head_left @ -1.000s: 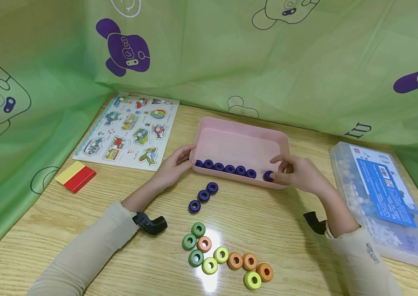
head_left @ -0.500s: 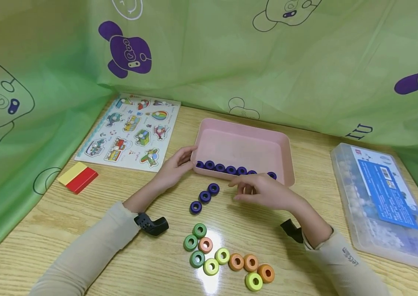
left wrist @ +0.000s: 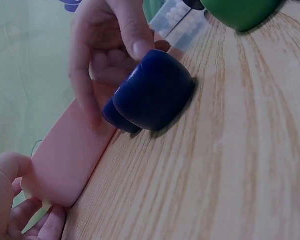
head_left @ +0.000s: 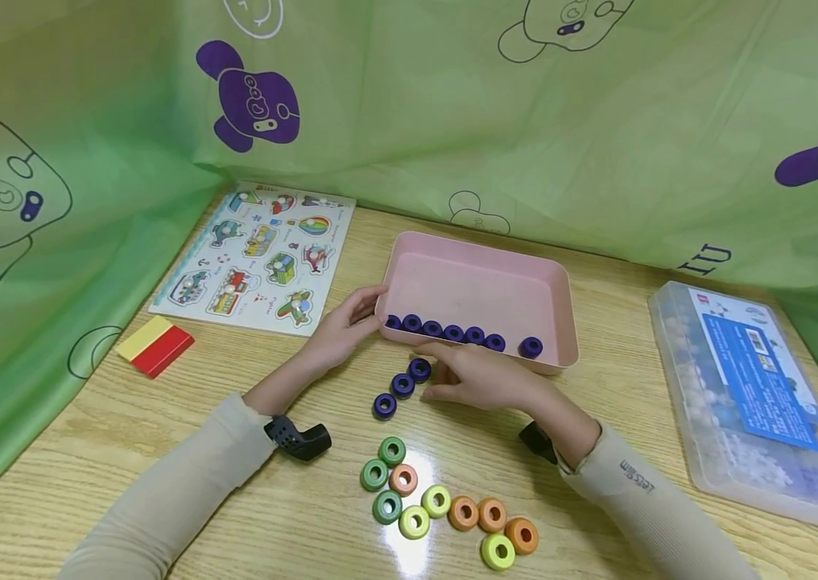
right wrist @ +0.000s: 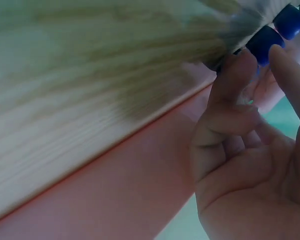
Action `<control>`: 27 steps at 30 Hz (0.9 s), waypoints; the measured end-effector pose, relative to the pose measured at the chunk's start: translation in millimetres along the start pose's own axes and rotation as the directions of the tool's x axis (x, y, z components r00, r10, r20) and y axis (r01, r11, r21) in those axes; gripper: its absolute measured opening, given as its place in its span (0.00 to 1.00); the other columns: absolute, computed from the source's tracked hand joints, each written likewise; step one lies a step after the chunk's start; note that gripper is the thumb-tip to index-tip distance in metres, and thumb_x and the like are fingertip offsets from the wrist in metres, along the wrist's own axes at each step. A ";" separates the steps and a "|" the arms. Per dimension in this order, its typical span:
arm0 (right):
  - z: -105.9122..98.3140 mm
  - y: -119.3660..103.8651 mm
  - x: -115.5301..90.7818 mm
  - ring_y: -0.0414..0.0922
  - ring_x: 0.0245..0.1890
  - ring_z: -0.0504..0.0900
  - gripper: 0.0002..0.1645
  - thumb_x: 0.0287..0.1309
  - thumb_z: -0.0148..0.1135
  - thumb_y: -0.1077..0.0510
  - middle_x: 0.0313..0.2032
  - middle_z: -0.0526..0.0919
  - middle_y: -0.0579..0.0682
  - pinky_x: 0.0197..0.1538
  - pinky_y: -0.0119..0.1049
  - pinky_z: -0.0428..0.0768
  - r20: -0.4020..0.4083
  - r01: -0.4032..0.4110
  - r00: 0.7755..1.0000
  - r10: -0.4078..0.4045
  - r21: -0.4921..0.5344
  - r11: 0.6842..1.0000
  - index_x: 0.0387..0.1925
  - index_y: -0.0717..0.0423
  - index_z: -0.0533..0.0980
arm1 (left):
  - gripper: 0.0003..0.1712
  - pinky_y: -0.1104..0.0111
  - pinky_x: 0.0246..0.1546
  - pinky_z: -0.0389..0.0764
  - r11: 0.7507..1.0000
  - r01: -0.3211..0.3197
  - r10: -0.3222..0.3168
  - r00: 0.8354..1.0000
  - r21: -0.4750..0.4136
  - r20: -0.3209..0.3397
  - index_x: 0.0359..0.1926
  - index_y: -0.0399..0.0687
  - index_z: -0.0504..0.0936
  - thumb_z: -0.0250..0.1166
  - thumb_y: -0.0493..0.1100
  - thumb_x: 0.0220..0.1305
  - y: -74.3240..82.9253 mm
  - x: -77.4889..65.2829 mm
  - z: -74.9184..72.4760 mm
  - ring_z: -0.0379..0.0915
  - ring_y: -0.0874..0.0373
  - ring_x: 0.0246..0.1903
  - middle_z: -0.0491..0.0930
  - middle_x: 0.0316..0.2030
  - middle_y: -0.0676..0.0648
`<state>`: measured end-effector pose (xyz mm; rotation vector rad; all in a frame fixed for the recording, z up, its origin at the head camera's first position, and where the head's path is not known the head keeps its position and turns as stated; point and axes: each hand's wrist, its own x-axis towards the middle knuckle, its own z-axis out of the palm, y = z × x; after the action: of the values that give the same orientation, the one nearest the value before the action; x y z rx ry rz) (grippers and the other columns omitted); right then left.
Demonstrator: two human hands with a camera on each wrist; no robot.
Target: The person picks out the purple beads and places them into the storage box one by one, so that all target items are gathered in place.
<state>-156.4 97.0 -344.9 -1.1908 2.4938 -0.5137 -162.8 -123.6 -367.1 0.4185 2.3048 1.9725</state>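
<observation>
A pink tray (head_left: 481, 282) bears a row of several dark blue ring beads (head_left: 454, 333) along its near wall, with one bead (head_left: 530, 347) standing apart at the right. My left hand (head_left: 340, 332) grips the tray's near left corner; its fingers also show around that end in the left wrist view. On the table in front lie three more dark blue beads (head_left: 402, 385) in a slanting line. My right hand (head_left: 481, 375) reaches to the farthest of these, thumb and forefinger spread on either side of the bead (right wrist: 265, 45).
Nearer me lie several green beads (head_left: 374, 474), yellow beads (head_left: 415, 522) and orange beads (head_left: 492, 514). A picture puzzle board (head_left: 257, 258) and a yellow-and-red block (head_left: 155, 346) are at left. At right lies a clear plastic case (head_left: 749, 403). A green curtain (head_left: 394, 105) hangs behind.
My right hand has let go of the bead at the tray's right end and moved left, out over the front wall, to the three loose blue beads. My left hand stays at the corner.
</observation>
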 end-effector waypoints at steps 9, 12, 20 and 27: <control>1.1 1.4 0.6 0.33 0.21 0.70 0.19 0.46 0.60 0.48 0.22 0.72 0.37 0.24 0.26 0.71 0.051 0.027 0.998 -0.027 0.009 1.000 0.41 0.47 0.70 | 0.24 0.62 0.54 0.60 1.000 -0.006 0.006 1.000 0.004 -0.001 0.57 0.38 0.60 0.51 0.35 0.58 0.6 0.4 0.1 0.55 0.47 0.55 0.60 0.56 0.39; 0.2 0.0 -2.7 0.32 0.22 0.71 0.18 0.45 0.61 0.48 0.22 0.72 0.37 0.25 0.26 0.72 0.068 0.040 0.997 -0.041 0.021 0.999 0.39 0.46 0.70 | 0.24 0.62 0.53 0.60 1.000 0.001 -0.001 1.000 0.007 -0.004 0.57 0.39 0.60 0.51 0.35 0.58 0.8 0.3 -0.2 0.55 0.48 0.55 0.60 0.56 0.40; -20.5 -4.9 -13.2 0.33 0.23 0.72 0.17 0.46 0.60 0.50 0.24 0.73 0.36 0.26 0.27 0.73 -0.017 0.068 0.998 -0.067 0.106 0.992 0.40 0.44 0.69 | 0.24 0.62 0.54 0.58 1.000 -0.007 0.007 1.000 0.010 0.002 0.57 0.39 0.60 0.51 0.35 0.58 0.9 0.0 0.7 0.55 0.48 0.55 0.59 0.56 0.41; -43.0 12.0 -12.2 0.34 0.22 0.72 0.18 0.45 0.61 0.48 0.23 0.73 0.38 0.25 0.29 0.73 -0.237 0.037 0.971 -0.009 0.114 0.993 0.40 0.44 0.69 | 0.24 0.62 0.54 0.58 1.000 -0.012 0.012 1.000 0.018 0.002 0.57 0.39 0.60 0.51 0.35 0.58 0.8 -0.3 -0.2 0.56 0.50 0.55 0.60 0.56 0.41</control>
<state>-176.1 121.3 -310.8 -1.1756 2.6042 -0.8421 -162.3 -123.8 -366.2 0.4363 2.3260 1.9578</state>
